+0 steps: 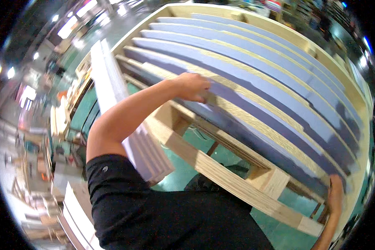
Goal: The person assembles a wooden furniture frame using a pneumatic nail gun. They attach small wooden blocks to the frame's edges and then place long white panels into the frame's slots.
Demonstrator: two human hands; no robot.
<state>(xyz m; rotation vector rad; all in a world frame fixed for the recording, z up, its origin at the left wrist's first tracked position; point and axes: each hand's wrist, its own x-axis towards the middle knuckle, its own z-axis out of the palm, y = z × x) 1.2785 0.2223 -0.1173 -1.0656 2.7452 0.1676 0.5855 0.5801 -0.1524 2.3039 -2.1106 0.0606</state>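
Long blue-grey boards with pale wood edges stand on edge, side by side, across a large wooden frame (364,154). At the near side, my left hand (192,86) is closed over the upper edge of a board (241,116), with its fingertips partly hidden. My right hand (335,193) is closed at the right end of that same row, close against the frame's right side; most of its fingers are out of sight. A near rail (221,179) of pale wood with blocks runs between my body and the boards.
A stack of long whitish strips (110,79) lies across the frame's left side, beside my left arm. Green floor (187,154) shows through the near opening. Wood offcuts (60,121) and a cluttered workshop lie to the left.
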